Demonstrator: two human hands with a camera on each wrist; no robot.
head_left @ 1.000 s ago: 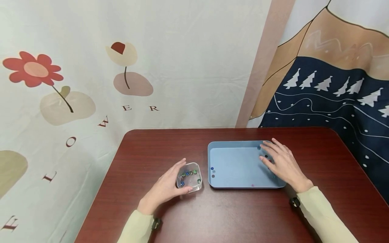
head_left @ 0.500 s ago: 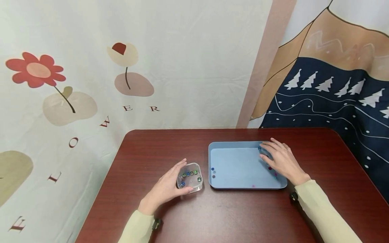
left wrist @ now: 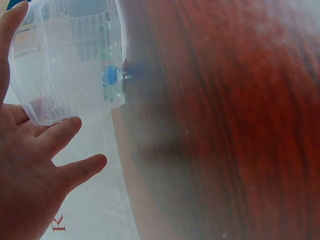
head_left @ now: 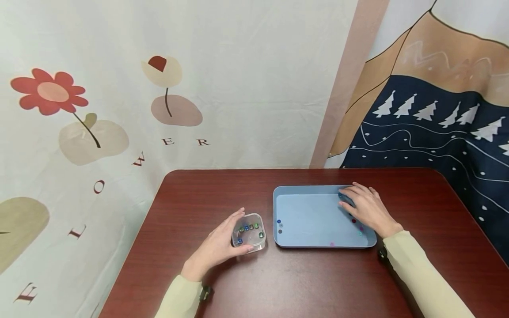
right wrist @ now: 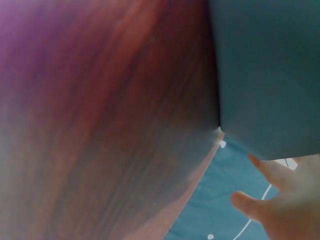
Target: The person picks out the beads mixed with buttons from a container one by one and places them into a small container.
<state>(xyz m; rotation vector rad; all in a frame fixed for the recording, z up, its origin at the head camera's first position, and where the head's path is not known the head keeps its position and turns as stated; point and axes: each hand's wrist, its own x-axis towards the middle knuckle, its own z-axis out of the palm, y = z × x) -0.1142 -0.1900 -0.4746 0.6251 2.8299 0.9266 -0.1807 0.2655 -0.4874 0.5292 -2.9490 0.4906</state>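
My left hand (head_left: 216, 243) grips a small clear plastic box (head_left: 258, 245), thumb on the near side and fingers along the far left. Several glass marbles (head_left: 251, 227), green and blue, lie in the box. In the left wrist view the box (left wrist: 70, 60) is seen from outside, with a blue marble (left wrist: 111, 75) through its wall. My right hand (head_left: 367, 212) reaches over the far right corner of a blue tray (head_left: 310, 212), thumb and fingers apart. A dark blue marble (head_left: 340, 194) is beside its fingertips, partly hidden. The tray's side (right wrist: 270, 75) fills the right wrist view's upper right.
Dark marbles (head_left: 279, 226) lie along the tray's left side. Red and pink pieces (head_left: 354, 220) lie near its right side, and a pink spot (head_left: 332, 244) at the near edge. The brown table (head_left: 294, 282) meets a printed curtain (head_left: 254, 88) behind.
My right hand has moved slightly left and down at the tray's far right corner, its fingers drawing closer to the blue marble. My left hand stays on the box.
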